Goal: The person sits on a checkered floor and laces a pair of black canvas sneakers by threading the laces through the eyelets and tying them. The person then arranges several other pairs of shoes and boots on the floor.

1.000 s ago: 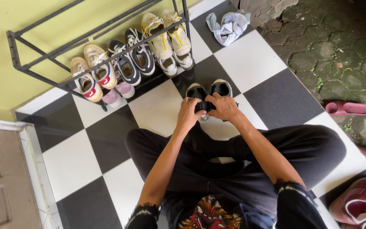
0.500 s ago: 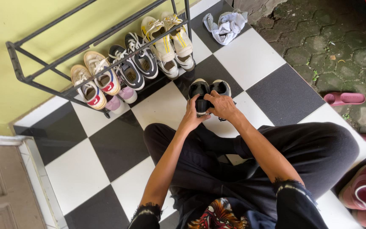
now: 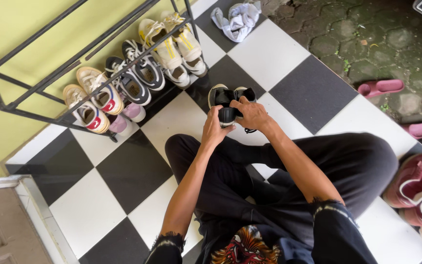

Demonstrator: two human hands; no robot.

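I sit cross-legged on a black-and-white checkered floor. My left hand and my right hand both grip a pair of black shoes with pale soles, held together heel-first in front of my knees. The left hand holds the left shoe from below and the side. Over the top of the right shoe lie the fingers of my right hand, which hides most of it.
A black metal shoe rack against the yellow wall holds several sneakers. A crumpled white cloth lies further back. Pink slides rest on mossy paving at right, maroon shoes beside my right knee.
The shoes have been lifted slightly and drawn together between my hands. The camera view has shifted, so everything sits further left in the picture.
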